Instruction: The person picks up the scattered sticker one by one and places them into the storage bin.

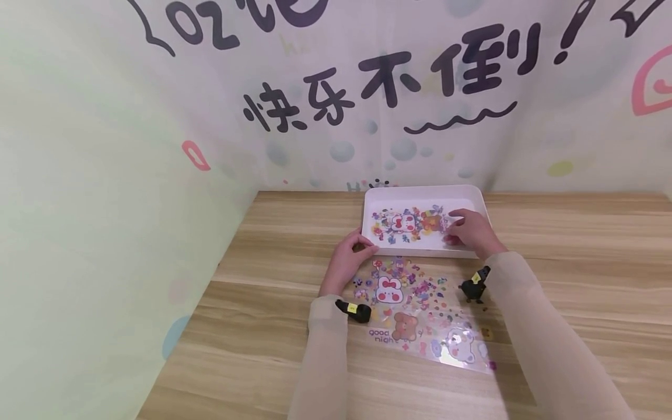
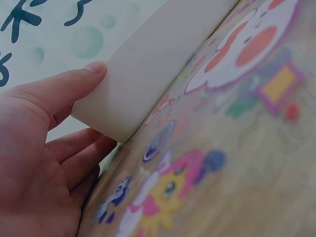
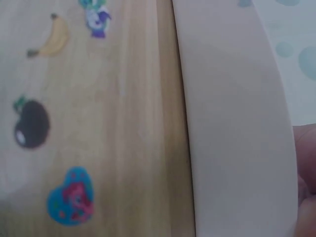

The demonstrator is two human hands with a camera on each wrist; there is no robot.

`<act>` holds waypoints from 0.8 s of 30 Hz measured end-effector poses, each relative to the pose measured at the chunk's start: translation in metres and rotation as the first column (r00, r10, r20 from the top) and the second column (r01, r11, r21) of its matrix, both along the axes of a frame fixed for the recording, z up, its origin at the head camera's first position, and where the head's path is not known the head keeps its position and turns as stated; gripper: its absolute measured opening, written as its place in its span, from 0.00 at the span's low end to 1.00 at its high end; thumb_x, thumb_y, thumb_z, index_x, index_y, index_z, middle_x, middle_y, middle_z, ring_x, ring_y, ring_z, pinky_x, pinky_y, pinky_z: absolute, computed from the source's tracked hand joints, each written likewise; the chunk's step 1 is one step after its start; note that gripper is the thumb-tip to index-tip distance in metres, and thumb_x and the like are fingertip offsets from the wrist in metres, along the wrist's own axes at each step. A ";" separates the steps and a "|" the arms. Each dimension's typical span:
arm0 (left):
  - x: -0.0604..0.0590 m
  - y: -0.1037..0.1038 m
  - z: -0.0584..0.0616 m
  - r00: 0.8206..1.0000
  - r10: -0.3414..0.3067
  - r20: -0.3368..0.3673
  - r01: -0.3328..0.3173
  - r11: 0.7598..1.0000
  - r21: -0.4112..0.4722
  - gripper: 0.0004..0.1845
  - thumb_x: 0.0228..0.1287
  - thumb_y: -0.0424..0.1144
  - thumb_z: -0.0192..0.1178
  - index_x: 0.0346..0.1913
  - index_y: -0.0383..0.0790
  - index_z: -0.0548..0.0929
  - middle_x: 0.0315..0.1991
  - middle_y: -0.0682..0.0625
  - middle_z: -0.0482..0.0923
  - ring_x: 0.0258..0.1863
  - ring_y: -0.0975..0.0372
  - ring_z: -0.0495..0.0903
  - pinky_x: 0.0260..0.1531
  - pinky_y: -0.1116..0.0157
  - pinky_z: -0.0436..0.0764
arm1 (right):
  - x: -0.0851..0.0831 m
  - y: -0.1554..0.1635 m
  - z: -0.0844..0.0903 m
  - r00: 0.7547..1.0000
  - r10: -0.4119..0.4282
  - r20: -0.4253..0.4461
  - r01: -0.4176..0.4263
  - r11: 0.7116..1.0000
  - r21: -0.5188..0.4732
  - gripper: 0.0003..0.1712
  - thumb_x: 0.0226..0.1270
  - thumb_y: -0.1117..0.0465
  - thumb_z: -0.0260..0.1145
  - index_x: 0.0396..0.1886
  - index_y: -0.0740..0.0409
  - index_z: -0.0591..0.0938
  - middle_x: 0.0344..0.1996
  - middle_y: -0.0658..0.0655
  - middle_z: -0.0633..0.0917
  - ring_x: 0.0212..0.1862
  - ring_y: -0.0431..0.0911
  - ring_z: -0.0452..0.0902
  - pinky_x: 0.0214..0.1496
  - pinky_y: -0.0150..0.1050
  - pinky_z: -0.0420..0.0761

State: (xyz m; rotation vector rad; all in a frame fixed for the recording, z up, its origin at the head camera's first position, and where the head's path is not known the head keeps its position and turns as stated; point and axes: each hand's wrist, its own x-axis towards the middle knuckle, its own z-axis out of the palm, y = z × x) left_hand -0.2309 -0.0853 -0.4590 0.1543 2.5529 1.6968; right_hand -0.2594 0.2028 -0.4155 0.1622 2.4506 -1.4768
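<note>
Inside the white tray (image 1: 420,196), stickers (image 1: 403,223)

**Bright head view, dim wrist views**

Light spreads evenly across the head view, whose edges look stretched. Below the right fingers (image 1: 459,213), glare sits on the clear sticker sheet (image 1: 427,309), and soft shadow darkens the table (image 1: 262,350) beside it. In the left wrist view, the sheet blurs right of the left fingers (image 2: 79,85); the right wrist view is soft throughout.
</note>
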 end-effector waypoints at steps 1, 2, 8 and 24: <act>0.000 0.000 0.000 1.000 -0.003 -0.001 0.003 1.000 0.006 0.15 0.48 0.59 0.60 0.32 0.54 0.78 0.63 0.63 0.60 0.62 0.65 0.59 0.59 0.59 0.61 | -0.001 0.000 0.000 1.000 -0.003 -0.001 0.003 1.000 0.003 0.29 0.66 0.66 0.53 0.65 0.63 0.57 0.42 0.67 0.74 0.33 0.48 0.79 0.36 0.36 0.80; 0.000 0.000 0.000 1.000 -0.004 -0.006 0.004 1.000 0.009 0.15 0.49 0.59 0.61 0.32 0.54 0.78 0.63 0.63 0.60 0.62 0.65 0.59 0.59 0.59 0.61 | -0.001 0.000 -0.001 1.000 -0.005 -0.002 0.005 1.000 0.003 0.28 0.66 0.66 0.53 0.65 0.63 0.57 0.42 0.67 0.74 0.33 0.47 0.79 0.36 0.36 0.80; 0.001 0.000 0.001 0.999 -0.010 -0.036 0.010 1.000 0.007 0.13 0.50 0.56 0.62 0.32 0.53 0.77 0.64 0.61 0.60 0.62 0.63 0.59 0.58 0.62 0.62 | -0.003 0.001 -0.004 1.000 -0.020 0.021 0.020 1.000 0.011 0.26 0.67 0.63 0.52 0.62 0.67 0.60 0.42 0.67 0.75 0.31 0.46 0.79 0.35 0.36 0.80; 0.001 0.000 0.001 1.000 0.001 -0.023 -0.001 1.000 -0.015 0.10 0.51 0.55 0.62 0.31 0.56 0.77 0.63 0.61 0.60 0.60 0.65 0.61 0.57 0.64 0.63 | -0.002 0.000 -0.003 0.999 -0.004 0.034 0.001 0.995 0.102 0.23 0.66 0.57 0.53 0.56 0.65 0.66 0.39 0.64 0.76 0.32 0.48 0.77 0.35 0.36 0.79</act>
